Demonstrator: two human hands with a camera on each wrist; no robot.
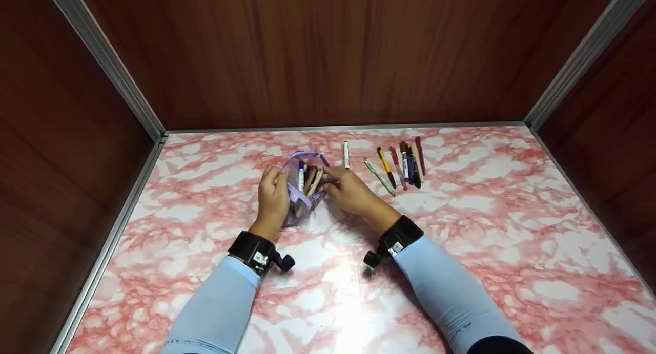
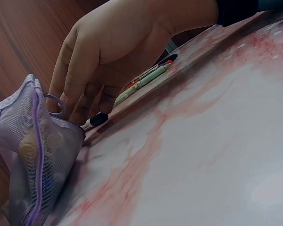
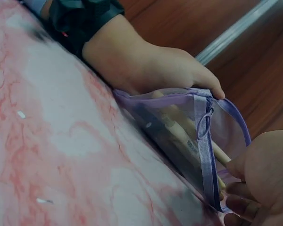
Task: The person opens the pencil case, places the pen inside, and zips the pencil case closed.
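Observation:
A purple mesh pencil pouch [image 1: 299, 194] stands with its zipped mouth open. Inside it are several pens, among them a white marker with a blue cap [image 1: 301, 177] and tan ones [image 3: 184, 135]. My left hand [image 1: 273, 194] grips the pouch's left side, its thumb by the zipper edge in the right wrist view. At the right side of the mouth, my right hand [image 1: 351, 191] pinches the rim with curled fingers, close to the pen ends. A purple zipper pull [image 3: 204, 125] hangs at the edge. The pouch partly hides the left fingers in the left wrist view.
A white marker [image 1: 346, 154] lies just beyond my right hand. Farther right are a light green pen [image 1: 379, 176], a yellow and black pen [image 1: 386, 166] and a cluster of several dark and red pens [image 1: 411, 164]. Wooden panels [image 1: 328, 57] wall the marbled table [image 1: 328, 303].

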